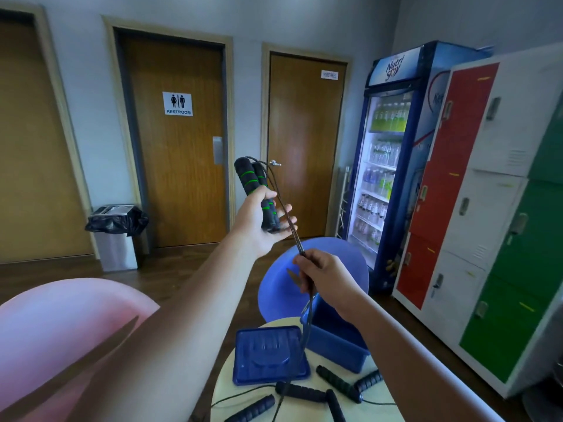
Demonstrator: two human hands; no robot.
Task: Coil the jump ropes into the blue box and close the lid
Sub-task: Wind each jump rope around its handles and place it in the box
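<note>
1. One jump rope (255, 190), with black foam handles and green rings, is being held up in the air. The left hand (259, 226) is gripping both handles together, tilted.
2. Its thin dark cord (292, 229) is running down through the right hand (326, 275), which is pinching it, and dangling toward the table (224, 376).
3. The blue box (335, 342) is sitting open on the table.
4. The lid (269, 356) is lying flat just beside the box.
5. The other ropes' black handles (338, 383) are lying loose in front of both.

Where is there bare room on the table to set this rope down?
Bare table shows mainly in the strip left of the lid. The blue box looks empty where visible. Nearer you, loose black handles crowd it.
</note>
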